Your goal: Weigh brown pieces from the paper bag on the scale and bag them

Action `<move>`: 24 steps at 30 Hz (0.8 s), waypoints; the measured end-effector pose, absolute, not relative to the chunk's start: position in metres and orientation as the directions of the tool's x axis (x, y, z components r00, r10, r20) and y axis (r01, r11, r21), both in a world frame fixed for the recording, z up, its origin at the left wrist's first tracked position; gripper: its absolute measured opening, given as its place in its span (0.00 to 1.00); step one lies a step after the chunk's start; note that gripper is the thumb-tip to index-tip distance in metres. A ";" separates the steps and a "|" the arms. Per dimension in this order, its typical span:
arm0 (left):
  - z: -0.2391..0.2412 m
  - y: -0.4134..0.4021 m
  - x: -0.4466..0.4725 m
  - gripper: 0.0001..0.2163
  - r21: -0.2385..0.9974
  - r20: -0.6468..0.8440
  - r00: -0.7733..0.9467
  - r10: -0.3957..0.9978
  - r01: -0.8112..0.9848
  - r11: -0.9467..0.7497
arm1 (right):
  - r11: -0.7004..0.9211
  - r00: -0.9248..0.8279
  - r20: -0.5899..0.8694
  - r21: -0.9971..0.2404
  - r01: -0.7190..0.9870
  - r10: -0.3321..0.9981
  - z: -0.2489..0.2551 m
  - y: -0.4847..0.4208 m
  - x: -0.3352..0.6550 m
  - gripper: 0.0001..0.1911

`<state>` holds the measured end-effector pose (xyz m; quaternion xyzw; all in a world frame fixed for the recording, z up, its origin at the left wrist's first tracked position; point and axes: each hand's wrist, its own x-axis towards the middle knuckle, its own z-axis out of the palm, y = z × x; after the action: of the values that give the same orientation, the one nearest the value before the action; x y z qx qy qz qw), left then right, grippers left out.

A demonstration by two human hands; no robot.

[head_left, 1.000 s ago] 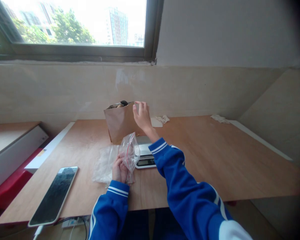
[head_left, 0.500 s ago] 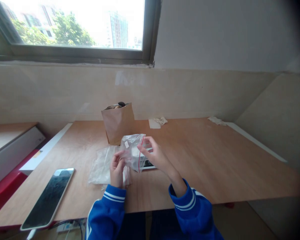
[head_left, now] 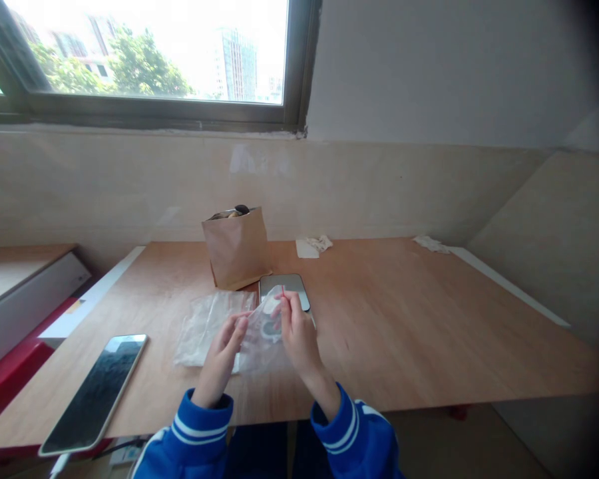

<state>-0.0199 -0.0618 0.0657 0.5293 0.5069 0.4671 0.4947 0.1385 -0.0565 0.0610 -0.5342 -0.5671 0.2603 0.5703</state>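
Observation:
A clear plastic zip bag (head_left: 257, 342) with a red strip at its mouth is stretched between my two hands above the table. My left hand (head_left: 222, 352) pinches its left edge. My right hand (head_left: 299, 332) grips the bag by its red-strip end, fingers closed. Just behind the bag lies a flat device with a shiny pale top (head_left: 292, 285), like a small digital scale; the bag and right hand partly hide it. More clear plastic bags (head_left: 197, 329) lie flat to the left, partly behind my left hand.
An open brown paper bag (head_left: 237, 249) with dark and tan items at its top stands near the wall. A large phone (head_left: 97, 392) with a white cable lies at the left front. Crumpled paper (head_left: 322, 243) and a pale scrap (head_left: 432, 244) sit along the back edge.
My right hand has gone from spread fingers at the bag's mouth to a closed grip on it. The bag has come lower and nearer, uncovering the flat device's top. Both forearms shifted left.

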 end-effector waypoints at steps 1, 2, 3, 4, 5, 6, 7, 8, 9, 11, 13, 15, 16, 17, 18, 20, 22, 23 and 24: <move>0.068 -0.063 -0.015 0.22 0.995 0.002 -0.023 1.000 0.100 0.000 | 0.282 0.230 0.361 -0.906 0.314 0.904 0.057 -0.060 0.133 0.15; 0.070 -0.063 -0.012 0.24 0.992 0.007 -0.090 0.996 0.128 0.004 | 0.267 0.237 0.340 -0.918 0.292 0.910 0.052 -0.063 0.128 0.15; 0.070 -0.063 -0.010 0.25 0.988 0.009 -0.144 0.990 0.155 0.013 | 0.246 0.245 0.306 -0.937 0.249 0.920 0.047 -0.066 0.124 0.16; 0.070 -0.063 -0.009 0.26 0.983 0.005 -0.176 0.984 0.182 0.027 | 0.217 0.248 0.261 -0.957 0.193 0.933 0.042 -0.068 0.120 0.16; 0.070 -0.062 -0.010 0.26 0.977 -0.004 -0.188 0.982 0.208 0.044 | 0.179 0.250 0.209 -0.974 0.136 0.945 0.038 -0.070 0.117 0.17; 0.070 -0.061 -0.012 0.26 0.971 -0.018 -0.180 0.983 0.231 0.060 | 0.137 0.249 0.154 -0.987 0.084 0.956 0.034 -0.071 0.115 0.18; 0.069 -0.059 -0.015 0.27 0.965 -0.038 -0.158 0.987 0.252 0.077 | 0.096 0.247 0.103 -0.994 0.042 0.964 0.031 -0.070 0.112 0.18; 0.068 -0.058 -0.018 0.28 0.958 -0.054 -0.132 0.990 0.272 0.089 | 0.062 0.241 0.062 -0.998 0.010 0.969 0.028 -0.070 0.110 0.19; 0.067 -0.057 -0.023 0.29 0.951 -0.060 -0.109 0.992 0.296 0.090 | 0.037 0.236 0.033 -0.999 -0.013 0.971 0.027 -0.068 0.109 0.19; 0.065 -0.052 -0.036 0.30 0.933 0.002 -0.112 0.994 0.358 0.038 | 0.028 0.244 0.020 -0.999 -0.028 0.970 0.025 -0.062 0.105 0.18; 0.060 -0.046 -0.054 0.29 0.891 0.197 -0.237 0.951 0.449 -0.073 | 0.044 0.266 0.038 -0.999 -0.018 0.963 0.025 -0.053 0.101 0.16; 0.052 -0.036 -0.076 0.25 0.785 0.373 -0.331 0.867 0.611 -0.104 | 0.054 0.271 0.048 -0.998 -0.014 0.961 0.023 -0.042 0.097 0.14; 0.046 -0.031 -0.086 0.24 0.755 0.388 -0.381 0.839 0.654 -0.052 | 0.054 0.263 0.049 -0.998 -0.012 0.963 0.022 -0.036 0.094 0.13; 0.040 -0.026 -0.096 0.25 0.761 0.340 -0.418 0.842 0.649 0.015 | 0.052 0.252 0.050 -0.999 -0.002 0.967 0.021 -0.030 0.091 0.12; 0.034 -0.022 -0.104 0.27 0.794 0.237 -0.431 0.871 0.602 0.082 | 0.054 0.243 0.057 -0.998 0.018 0.968 0.020 -0.024 0.087 0.11; 0.024 -0.017 -0.114 0.30 0.850 0.036 -0.403 0.914 0.494 0.184 | 0.089 0.254 0.109 -0.992 0.088 0.961 0.017 -0.013 0.080 0.09; 0.019 -0.017 -0.116 0.29 0.859 0.003 -0.387 0.922 0.473 0.195 | 0.145 0.282 0.188 -0.975 0.166 0.941 0.016 -0.004 0.073 0.09; 0.019 -0.019 -0.114 0.28 0.862 0.022 -0.394 0.919 0.473 0.182 | 0.172 0.286 0.225 -0.965 0.198 0.932 0.015 -0.001 0.069 0.10; 0.021 -0.021 -0.112 0.27 0.864 0.046 -0.403 0.914 0.475 0.166 | 0.191 0.279 0.252 -0.955 0.228 0.927 0.015 0.000 0.066 0.12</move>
<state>-0.1117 -0.0207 0.0209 0.4828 0.7193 0.4289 0.2559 0.0659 0.0002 0.0146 -0.5581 -0.5173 0.3050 0.5726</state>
